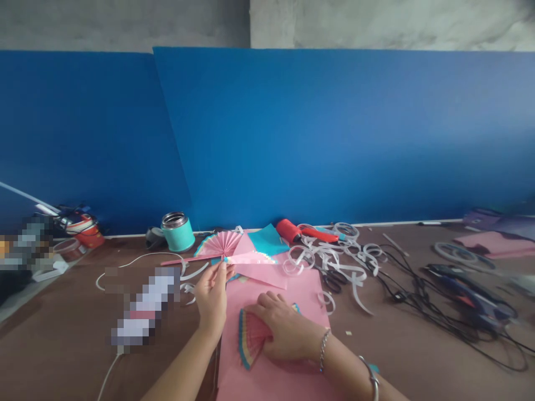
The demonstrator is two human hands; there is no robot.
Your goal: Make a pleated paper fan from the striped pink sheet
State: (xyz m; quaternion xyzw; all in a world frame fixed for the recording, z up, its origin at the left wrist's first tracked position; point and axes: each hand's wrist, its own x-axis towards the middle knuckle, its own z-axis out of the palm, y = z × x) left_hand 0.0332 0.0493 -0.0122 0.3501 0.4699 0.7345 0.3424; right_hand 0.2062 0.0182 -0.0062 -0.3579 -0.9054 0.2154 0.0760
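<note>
My left hand (212, 295) pinches the narrow end of a pleated pink paper fan (254, 258) that lies across the top of a pink paper sheet (292, 289). My right hand (284, 328) lies flat, fingers pressed down on a second pleated pink fan (249, 338) with a striped edge, which rests on the same sheet. Behind them lie an opened round pink fan (220, 243) and a teal paper piece (267, 239).
A teal tin (178, 230) and a red glue gun (301, 231) stand by the blue backboard (334, 133). Curled white paper strips (343, 259), scissors (332, 280) and black cables (438, 312) lie to the right on the brown table (62, 334). More pink paper (493, 243) lies far right.
</note>
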